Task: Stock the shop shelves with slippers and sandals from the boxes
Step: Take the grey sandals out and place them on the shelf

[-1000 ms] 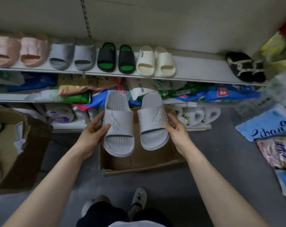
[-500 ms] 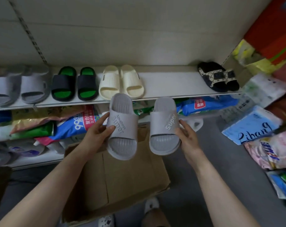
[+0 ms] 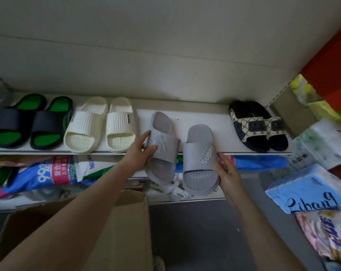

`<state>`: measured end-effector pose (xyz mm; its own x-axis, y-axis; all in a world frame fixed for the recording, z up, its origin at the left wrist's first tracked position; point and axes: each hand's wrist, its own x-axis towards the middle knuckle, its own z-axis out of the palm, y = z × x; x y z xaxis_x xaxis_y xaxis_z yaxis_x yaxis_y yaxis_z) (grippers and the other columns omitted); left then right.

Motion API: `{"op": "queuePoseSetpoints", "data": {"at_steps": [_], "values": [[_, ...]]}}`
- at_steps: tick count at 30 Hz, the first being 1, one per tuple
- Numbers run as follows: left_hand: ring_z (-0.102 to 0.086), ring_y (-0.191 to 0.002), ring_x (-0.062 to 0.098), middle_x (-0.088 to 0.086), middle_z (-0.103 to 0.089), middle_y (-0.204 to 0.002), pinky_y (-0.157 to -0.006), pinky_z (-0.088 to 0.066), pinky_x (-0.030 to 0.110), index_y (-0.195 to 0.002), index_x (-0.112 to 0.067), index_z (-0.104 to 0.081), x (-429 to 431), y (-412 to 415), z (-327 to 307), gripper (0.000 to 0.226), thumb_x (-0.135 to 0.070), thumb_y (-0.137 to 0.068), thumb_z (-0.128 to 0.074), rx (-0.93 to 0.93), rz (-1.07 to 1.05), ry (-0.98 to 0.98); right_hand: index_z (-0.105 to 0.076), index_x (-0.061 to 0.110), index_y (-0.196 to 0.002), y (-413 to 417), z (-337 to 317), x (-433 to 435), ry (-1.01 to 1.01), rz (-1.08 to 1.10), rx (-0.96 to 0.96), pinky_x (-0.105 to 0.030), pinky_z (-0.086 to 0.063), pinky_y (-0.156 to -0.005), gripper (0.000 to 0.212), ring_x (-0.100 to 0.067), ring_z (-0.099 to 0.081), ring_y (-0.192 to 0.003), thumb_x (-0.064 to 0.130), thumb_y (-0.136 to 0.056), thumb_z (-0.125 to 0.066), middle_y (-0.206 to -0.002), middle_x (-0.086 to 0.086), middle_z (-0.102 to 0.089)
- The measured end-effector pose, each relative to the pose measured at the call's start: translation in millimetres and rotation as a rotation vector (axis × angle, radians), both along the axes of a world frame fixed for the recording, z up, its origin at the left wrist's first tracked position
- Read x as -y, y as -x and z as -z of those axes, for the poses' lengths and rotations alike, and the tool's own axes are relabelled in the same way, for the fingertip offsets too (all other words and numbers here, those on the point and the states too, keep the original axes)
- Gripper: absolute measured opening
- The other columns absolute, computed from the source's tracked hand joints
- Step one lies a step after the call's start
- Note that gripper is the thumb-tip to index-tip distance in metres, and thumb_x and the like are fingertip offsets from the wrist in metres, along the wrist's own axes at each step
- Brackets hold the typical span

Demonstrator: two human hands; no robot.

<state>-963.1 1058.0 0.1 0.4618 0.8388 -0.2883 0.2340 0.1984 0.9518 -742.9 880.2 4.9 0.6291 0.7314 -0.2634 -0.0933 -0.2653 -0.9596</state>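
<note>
We carry pair embossed "super". Left grip [image 3: 138, 151] clasps strap of left grey foam slipper [image 3: 162, 147]; right grip [image 3: 227, 173] pinches side of right grey foam slipper [image 3: 200, 159]. Heels over white top shelf [image 3: 204, 118], toes overhanging, between cream ribbed slides [image 3: 99, 124] and black patterned sandals [image 3: 257, 126]. Step, we judge: placing pair. Next: slide back, level, release.

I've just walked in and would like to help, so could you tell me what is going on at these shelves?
A person is stocking the top shelf. The left grip holds the left grey slipper and the right grip holds the right grey slipper, both in the gap between the cream pair and the black patterned pair. Their near ends hang past the shelf's front edge, so they look not yet set down. A cardboard box stands below.
</note>
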Motion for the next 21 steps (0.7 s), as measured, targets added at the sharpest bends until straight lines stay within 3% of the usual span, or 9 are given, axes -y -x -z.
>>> {"op": "queuePoseSetpoints", "data": {"at_steps": [2,5,9,11,14,17,19,21], "values": [[-0.06,-0.104,0.025,0.016,-0.059,-0.126,-0.077,-0.05,0.031,-0.147,-0.025,-0.035,-7.7,-19.8,9.0,0.061,-0.015,-0.093,-0.06,-0.033,-0.009,0.01,-0.057,0.03,-0.122,-23.3,2.7,-11.5,0.005,-0.016,-0.009,-0.024,-0.052,-0.087,0.031,-0.002,-0.065,-0.096,0.013,-0.097,-0.058,-0.101,0.015,-0.068],[-0.059,-0.107,0.025,0.014,-0.059,-0.128,-0.082,-0.048,0.033,-0.148,-0.027,-0.035,-21.4,-36.5,15.0,0.058,-0.021,-0.095,-0.058,-0.107,-0.04,-0.038,-0.057,0.033,-0.126,-49.3,9.4,-27.4,0.042,-0.067,-0.014,-0.037,-0.05,-0.096,0.032,-0.018,-0.062,-0.111,0.022,-0.096,-0.06,-0.116,0.005,-0.066],[-0.057,-0.116,0.03,0.011,-0.056,-0.133,-0.09,-0.045,0.037,-0.144,-0.023,-0.043,-24.3,-50.5,13.2,0.047,-0.028,-0.097,-0.051,-0.44,-0.119,-0.322,-0.051,0.038,-0.131,-64.6,16.8,-52.6,0.085,-0.145,0.008,-0.044,-0.053,-0.093,0.035,-0.021,-0.06,-0.115,0.025,-0.099,-0.056,-0.126,-0.001,-0.062],[-0.052,-0.121,0.032,0.012,-0.048,-0.141,-0.096,-0.045,0.042,-0.143,-0.022,-0.043,-16.4,-53.5,12.2,0.049,-0.025,-0.095,-0.053,-0.506,-0.122,-0.551,-0.048,0.041,-0.131,-66.4,17.4,-65.6,0.115,-0.174,0.069,-0.036,-0.051,-0.089,0.032,-0.018,-0.057,-0.117,0.031,-0.101,-0.052,-0.132,0.003,-0.058],[-0.03,-0.139,0.036,0.011,-0.026,-0.155,-0.111,-0.031,0.051,-0.148,-0.029,-0.029,-3.9,-56.8,15.5,0.068,-0.048,-0.086,-0.05,-0.6,0.169,-0.885,-0.036,0.028,-0.146,-70.2,19.7,-81.5,0.229,-0.26,0.314,-0.033,-0.042,-0.097,0.041,-0.02,-0.05,-0.124,0.026,-0.106,-0.04,-0.139,0.0,-0.049],[0.001,-0.147,0.039,0.016,0.002,-0.161,-0.115,-0.011,0.057,-0.152,-0.032,-0.009,1.3,-62.3,24.4,0.085,-0.057,-0.078,-0.04,-0.784,0.436,-0.979,-0.023,0.021,-0.155,-68.1,19.3,-89.6,0.273,-0.336,0.572,-0.029,-0.031,-0.105,0.053,-0.026,-0.04,-0.135,0.018,-0.104,-0.038,-0.151,-0.009,-0.037],[0.006,-0.146,0.041,0.016,0.008,-0.16,-0.115,-0.011,0.057,-0.152,-0.032,-0.004,-2.5,-63.3,29.1,0.084,-0.055,-0.08,-0.04,-0.815,0.436,-1.004,-0.014,0.021,-0.156,-60.9,15.4,-93.1,0.268,-0.402,0.686,-0.027,-0.031,-0.101,0.064,-0.025,-0.034,-0.137,0.031,-0.102,-0.046,-0.153,-0.007,-0.027],[0.014,-0.145,0.04,0.014,0.017,-0.159,-0.115,-0.007,0.055,-0.152,-0.033,0.002,-9.7,-64.9,28.0,0.085,-0.052,-0.085,-0.047,-0.842,0.422,-0.976,-0.007,0.024,-0.156,-54.7,12.8,-98.8,0.309,-0.497,0.841,-0.034,-0.035,-0.104,0.084,-0.026,-0.029,-0.138,0.049,-0.093,-0.057,-0.155,-0.008,-0.019]]}}
